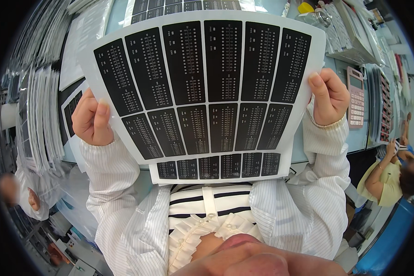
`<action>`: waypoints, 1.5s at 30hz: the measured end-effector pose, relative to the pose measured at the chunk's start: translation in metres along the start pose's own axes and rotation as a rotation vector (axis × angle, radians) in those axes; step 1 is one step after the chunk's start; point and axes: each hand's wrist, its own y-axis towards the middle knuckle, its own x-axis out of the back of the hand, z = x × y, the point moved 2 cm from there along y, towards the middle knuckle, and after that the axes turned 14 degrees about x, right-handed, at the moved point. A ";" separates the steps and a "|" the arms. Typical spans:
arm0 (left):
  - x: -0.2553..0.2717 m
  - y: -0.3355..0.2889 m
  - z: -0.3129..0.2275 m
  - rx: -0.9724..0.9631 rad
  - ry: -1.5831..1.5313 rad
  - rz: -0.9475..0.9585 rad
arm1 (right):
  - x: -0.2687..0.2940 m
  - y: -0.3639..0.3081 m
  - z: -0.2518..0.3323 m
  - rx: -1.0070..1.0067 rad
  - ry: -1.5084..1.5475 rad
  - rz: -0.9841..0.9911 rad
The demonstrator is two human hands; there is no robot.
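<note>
A large white sheet [223, 64] with two rows of black printed panels is raised in front of me, spread between both hands. My left hand [93, 117] pinches its left edge, thumb on the face and fingers curled behind. On the opposite edge, my right hand [329, 96] grips it the same way. Below the raised sheet, close to my body, shows the near end of another panel sheet [221, 168], mostly covered. More panels of the same kind appear on a sheet [184, 7] at the far side of the table.
Stacks of sheets in clear sleeves [39, 110] stand at the left. To the right lie a pink calculator [355, 99] and further stacked sheets [375, 106]. A glass jar [321, 18] is at the far right. One person [384, 177] is at the right, another [32, 198] at the left.
</note>
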 end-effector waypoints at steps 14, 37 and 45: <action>0.000 0.002 -0.007 -0.028 0.000 -0.019 | 0.002 -0.001 0.000 -0.040 -0.040 -0.059; 0.001 0.003 -0.008 -0.103 0.010 0.008 | 0.004 -0.005 -0.005 0.023 -0.023 -0.039; -0.001 0.004 -0.013 -0.079 0.030 -0.001 | 0.006 -0.006 -0.009 0.053 -0.070 -0.046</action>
